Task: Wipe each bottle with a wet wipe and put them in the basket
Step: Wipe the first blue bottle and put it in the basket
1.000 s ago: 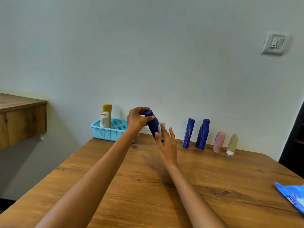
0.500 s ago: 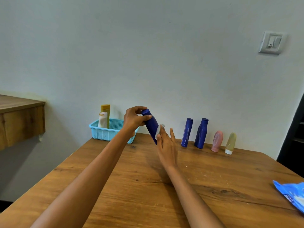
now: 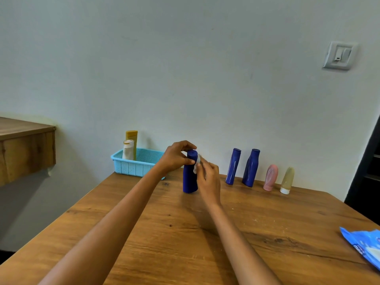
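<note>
Tilted in the air half a second ago, the dark blue bottle (image 3: 190,173) now stands upright with its base on the bench (image 3: 185,233). The left hand (image 3: 176,157) grips it around the cap end, fingers curled over the top and thumb across the front. The right hand (image 3: 208,179) is closed on a small white wet wipe (image 3: 197,164), pressing it against the bottle's upper right side just below the cap.

Left of this bottle and a little farther back, near the wall, sits the light blue basket (image 3: 131,167), partly hidden by the left wrist. Inside it, at its left end, stand a white bottle (image 3: 128,150) and, just behind that, a taller yellow bottle (image 3: 132,140).

To the right of the held bottle, along the wall, four more stand in a row: a slim blue bottle (image 3: 233,166), a wider blue bottle (image 3: 250,167) just beside it, then a pink tube (image 3: 270,177) and a pale yellowish tube (image 3: 287,179) on its white cap.

Far right of the held bottle and nearer the camera, a blue wipes pack (image 3: 364,245) lies at the bench's edge. A wooden shelf (image 3: 24,149) juts from the wall, well to the left of the basket.
</note>
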